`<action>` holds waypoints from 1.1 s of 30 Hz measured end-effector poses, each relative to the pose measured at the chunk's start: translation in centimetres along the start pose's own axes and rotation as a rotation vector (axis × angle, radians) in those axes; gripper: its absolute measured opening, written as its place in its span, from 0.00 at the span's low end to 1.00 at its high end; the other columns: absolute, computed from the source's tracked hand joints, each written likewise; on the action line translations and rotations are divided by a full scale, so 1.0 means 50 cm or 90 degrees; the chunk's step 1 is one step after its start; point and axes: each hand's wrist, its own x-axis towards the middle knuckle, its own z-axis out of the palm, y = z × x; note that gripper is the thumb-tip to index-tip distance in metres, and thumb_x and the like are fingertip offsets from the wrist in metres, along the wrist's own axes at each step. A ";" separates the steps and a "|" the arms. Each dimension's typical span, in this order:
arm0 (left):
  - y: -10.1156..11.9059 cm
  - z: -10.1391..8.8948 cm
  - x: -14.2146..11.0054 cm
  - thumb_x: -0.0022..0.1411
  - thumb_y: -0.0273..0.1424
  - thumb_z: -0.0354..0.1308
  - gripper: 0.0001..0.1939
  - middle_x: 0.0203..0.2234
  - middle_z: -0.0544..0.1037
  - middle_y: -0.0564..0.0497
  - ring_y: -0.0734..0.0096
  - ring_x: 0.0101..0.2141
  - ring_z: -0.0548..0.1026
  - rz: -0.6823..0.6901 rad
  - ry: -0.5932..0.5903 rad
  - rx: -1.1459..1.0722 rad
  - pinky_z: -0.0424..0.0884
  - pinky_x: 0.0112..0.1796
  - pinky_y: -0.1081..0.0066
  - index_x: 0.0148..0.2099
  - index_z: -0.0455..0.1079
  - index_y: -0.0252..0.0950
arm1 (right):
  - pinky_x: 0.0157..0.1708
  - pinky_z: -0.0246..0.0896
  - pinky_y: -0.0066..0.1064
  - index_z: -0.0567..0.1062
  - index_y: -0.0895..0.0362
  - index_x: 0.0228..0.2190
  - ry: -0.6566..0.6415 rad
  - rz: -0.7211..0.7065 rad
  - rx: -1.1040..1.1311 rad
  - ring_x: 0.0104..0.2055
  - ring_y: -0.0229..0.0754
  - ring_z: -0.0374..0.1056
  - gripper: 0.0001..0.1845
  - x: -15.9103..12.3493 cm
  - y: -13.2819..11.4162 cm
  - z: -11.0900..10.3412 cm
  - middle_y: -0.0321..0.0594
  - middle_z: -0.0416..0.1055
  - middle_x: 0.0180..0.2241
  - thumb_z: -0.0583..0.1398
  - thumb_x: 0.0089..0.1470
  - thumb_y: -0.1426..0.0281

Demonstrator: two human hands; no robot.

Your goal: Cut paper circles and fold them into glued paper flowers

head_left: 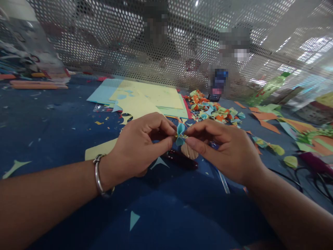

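On our left wrist we wear a bracelet (97,176): a silver, rounded, shiny band with a darker, knot-like detail at its upper end. Our left hand (142,146), right hand (229,149) and forearms (49,194) are bare.

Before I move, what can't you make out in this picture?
Head view:
- Where the blue folded paper is gripped: covered by fingertips of the left hand and right hand.
- Full outline of the striped round piece: partly behind the right thumb.
- Far-left bottle's label: blurred, its top cut off by the edge.
- Faces behind the perforated screen: pixelated.
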 end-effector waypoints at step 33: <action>0.013 -0.005 -0.002 0.56 0.21 0.58 0.06 0.31 0.78 0.51 0.72 0.34 0.76 0.102 -0.027 0.168 0.72 0.36 0.73 0.29 0.70 0.36 | 0.26 0.64 0.23 0.77 0.55 0.35 -0.021 0.000 0.033 0.27 0.33 0.69 0.03 0.007 -0.011 0.005 0.34 0.76 0.29 0.62 0.60 0.70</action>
